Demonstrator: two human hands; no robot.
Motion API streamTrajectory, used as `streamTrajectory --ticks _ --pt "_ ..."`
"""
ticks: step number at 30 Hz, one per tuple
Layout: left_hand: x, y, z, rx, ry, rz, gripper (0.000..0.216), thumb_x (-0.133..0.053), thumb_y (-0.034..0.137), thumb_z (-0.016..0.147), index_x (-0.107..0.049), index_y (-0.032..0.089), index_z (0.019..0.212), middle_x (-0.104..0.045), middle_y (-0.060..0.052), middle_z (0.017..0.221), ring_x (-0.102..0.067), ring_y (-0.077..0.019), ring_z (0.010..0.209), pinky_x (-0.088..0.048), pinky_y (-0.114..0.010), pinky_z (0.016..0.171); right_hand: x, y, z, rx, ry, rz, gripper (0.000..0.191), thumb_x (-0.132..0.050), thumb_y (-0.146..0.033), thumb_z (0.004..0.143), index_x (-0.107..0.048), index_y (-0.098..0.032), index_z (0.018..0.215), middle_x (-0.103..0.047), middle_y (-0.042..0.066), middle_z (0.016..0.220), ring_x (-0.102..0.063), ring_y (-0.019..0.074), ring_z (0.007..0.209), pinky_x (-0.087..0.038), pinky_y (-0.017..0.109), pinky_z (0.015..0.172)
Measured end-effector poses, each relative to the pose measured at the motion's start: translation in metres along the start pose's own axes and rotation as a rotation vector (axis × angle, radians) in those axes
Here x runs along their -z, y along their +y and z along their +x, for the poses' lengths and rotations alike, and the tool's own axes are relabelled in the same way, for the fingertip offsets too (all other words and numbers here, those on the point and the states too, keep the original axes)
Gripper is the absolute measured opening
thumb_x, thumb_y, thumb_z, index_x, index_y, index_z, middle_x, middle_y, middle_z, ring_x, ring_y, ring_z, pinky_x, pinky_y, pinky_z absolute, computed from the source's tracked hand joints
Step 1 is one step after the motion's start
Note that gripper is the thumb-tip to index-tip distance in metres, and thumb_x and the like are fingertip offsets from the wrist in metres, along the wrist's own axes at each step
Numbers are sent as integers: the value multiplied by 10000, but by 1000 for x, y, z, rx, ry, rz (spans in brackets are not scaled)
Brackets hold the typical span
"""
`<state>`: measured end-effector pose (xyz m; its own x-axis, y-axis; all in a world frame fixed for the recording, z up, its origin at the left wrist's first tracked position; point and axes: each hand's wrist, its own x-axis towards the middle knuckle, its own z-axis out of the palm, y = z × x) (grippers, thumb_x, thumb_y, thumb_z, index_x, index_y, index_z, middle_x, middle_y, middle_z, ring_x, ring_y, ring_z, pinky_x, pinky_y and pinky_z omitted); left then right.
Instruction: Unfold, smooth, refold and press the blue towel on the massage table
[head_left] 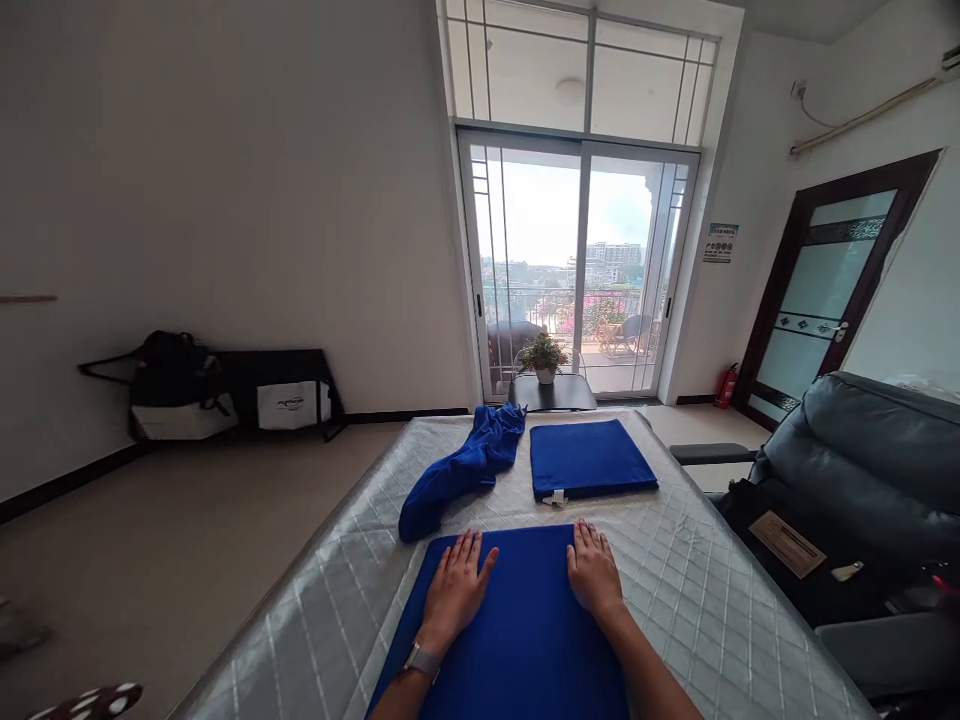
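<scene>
A flat blue cloth (517, 620) lies right in front of me on the quilted silver table cover (697, 580). My left hand (457, 582) rests palm down on its left part, fingers stretched out and thumb apart; a watch is on that wrist. On its far right edge lies my right hand (594, 570), also flat, fingers extended and close together. Beyond them sits a neatly folded blue cloth (589, 457) with a white tag (556, 498) at its near edge. A crumpled blue cloth (469, 465) is heaped to its left. Neither hand grasps anything.
A potted plant (545, 358) stands on a chair (574, 392) past the table's far edge. To the right is a dark leather armchair (877, 460) holding a wooden plaque (786, 544). Bags (176, 385) sit by the left wall. A fire extinguisher (726, 386) stands near the door.
</scene>
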<state>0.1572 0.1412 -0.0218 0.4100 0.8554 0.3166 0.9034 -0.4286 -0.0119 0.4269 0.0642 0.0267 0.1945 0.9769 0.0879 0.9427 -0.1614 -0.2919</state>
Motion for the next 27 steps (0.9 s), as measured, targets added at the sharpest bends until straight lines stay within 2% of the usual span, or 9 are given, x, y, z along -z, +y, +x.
streamTrajectory --ticks 2,5,8,16,27 --pt "2 -26 -12 53 11 6 518 -300 423 1021 -517 264 1463 -492 -82 1556 -384 -298 1473 -344 -526 1186 0 0 0 2 2 -10 610 -254 -322 1010 -271 -109 1582 -243 67 1648 -181 199 1533 -88 388 1241" --pt "11 -41 -22 195 7 -15 664 -255 534 1010 -458 129 1496 -444 -160 1573 -392 -311 1467 -356 -503 1182 -1 0 0 2 8 -29 611 -258 -314 1006 -273 -109 1581 -255 68 1645 -190 204 1531 -98 395 1239" --pt "21 -36 -23 272 -5 -48 803 -227 619 989 -393 31 1511 -390 -216 1587 -377 -316 1473 -332 -485 1196 -1 0 1 -6 6 -40 612 -266 -315 1004 -266 -122 1585 -252 68 1645 -186 204 1532 -99 402 1237" --pt "38 -27 -24 278 14 -116 816 -182 631 986 -389 44 1515 -382 -205 1595 -370 -304 1480 -311 -475 1199 0 0 2 8 -10 -98 608 -231 -326 1015 -252 -124 1589 -255 72 1646 -184 190 1531 -108 392 1235" --pt "44 -23 -22 302 34 -159 792 -239 586 989 -397 2 1500 -390 -227 1585 -365 -315 1481 -293 -464 1209 12 -10 -5 0 18 -169 608 -212 -311 1014 -275 -106 1583 -272 82 1641 -209 195 1524 -160 387 1231"
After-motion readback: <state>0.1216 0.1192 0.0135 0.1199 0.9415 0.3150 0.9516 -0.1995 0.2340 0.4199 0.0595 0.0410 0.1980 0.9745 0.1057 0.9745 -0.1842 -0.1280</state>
